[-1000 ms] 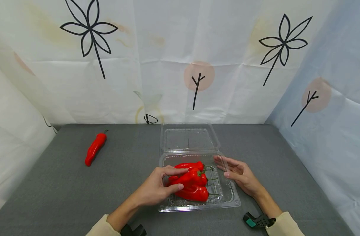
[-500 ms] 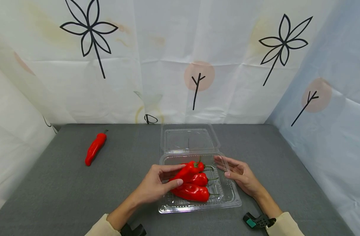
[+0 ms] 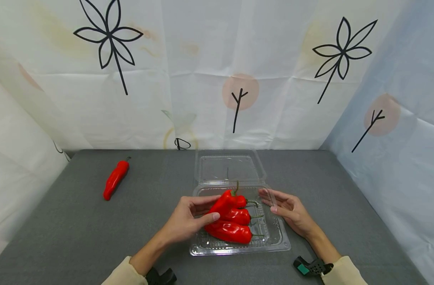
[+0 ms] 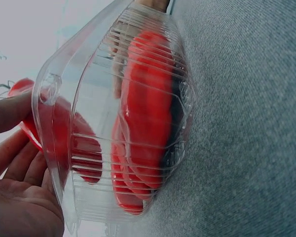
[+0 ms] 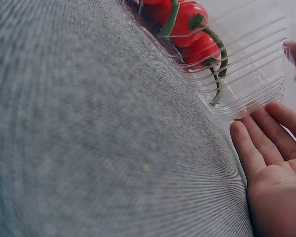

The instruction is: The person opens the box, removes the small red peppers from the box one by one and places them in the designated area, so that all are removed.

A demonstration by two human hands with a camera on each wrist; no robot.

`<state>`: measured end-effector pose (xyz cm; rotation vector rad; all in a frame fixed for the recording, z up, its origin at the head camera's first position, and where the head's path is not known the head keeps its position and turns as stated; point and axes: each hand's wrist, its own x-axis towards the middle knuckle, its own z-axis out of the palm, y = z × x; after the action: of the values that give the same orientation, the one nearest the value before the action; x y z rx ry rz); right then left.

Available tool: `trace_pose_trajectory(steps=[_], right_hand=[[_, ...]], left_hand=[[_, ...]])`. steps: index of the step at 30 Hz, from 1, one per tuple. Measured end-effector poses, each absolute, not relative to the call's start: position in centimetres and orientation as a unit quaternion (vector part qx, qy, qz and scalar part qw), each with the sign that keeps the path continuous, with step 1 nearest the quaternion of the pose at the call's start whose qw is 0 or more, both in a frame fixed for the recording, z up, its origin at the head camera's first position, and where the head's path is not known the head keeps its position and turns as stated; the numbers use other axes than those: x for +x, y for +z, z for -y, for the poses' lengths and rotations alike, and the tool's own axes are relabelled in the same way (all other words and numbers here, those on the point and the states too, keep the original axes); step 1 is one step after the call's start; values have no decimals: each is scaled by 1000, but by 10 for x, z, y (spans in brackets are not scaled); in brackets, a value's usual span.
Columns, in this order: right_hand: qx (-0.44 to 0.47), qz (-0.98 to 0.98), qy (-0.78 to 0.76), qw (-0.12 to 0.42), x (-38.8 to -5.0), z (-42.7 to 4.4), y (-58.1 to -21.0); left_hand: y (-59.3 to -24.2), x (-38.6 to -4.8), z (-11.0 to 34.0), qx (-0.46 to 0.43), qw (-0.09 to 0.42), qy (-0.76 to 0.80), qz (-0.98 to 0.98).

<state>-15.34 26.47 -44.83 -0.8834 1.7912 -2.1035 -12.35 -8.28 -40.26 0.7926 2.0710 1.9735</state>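
Note:
My left hand point(image 3: 186, 219) pinches a long red pepper point(image 3: 222, 204) between thumb and fingers, over the left part of a clear plastic clamshell box point(image 3: 273, 243). That pepper tilts, its green stem pointing up and away. Beneath it, several more red peppers point(image 3: 229, 232) lie in the box with their stems to the right. In the left wrist view the held pepper point(image 4: 24, 89) shows at the rim, partly behind the clear wall. My right hand point(image 3: 291, 213) touches the box's right side, its fingers point(image 5: 249, 148) fairly straight against the ribbed wall and the thumb near the rim.
The box's clear lid point(image 3: 227, 166) lies folded back behind it. Another long red pepper point(image 3: 116, 180) rests alone on the grey tabletop point(image 3: 74, 221) at the far left. A patterned white cloth point(image 3: 202, 47) hangs behind the table.
My left hand has tilted its pepper so the stem swings from pointing right to pointing up and away, and has drawn back slightly left. My right hand stays in place.

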Motion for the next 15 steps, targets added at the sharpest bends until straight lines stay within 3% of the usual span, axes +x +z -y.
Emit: trace_pose_trajectory(steps=[15], right_hand=[[-299, -610, -723, 124, -153, -266, -449]], left_hand=[[-389, -125, 92, 231, -3, 716, -658]])
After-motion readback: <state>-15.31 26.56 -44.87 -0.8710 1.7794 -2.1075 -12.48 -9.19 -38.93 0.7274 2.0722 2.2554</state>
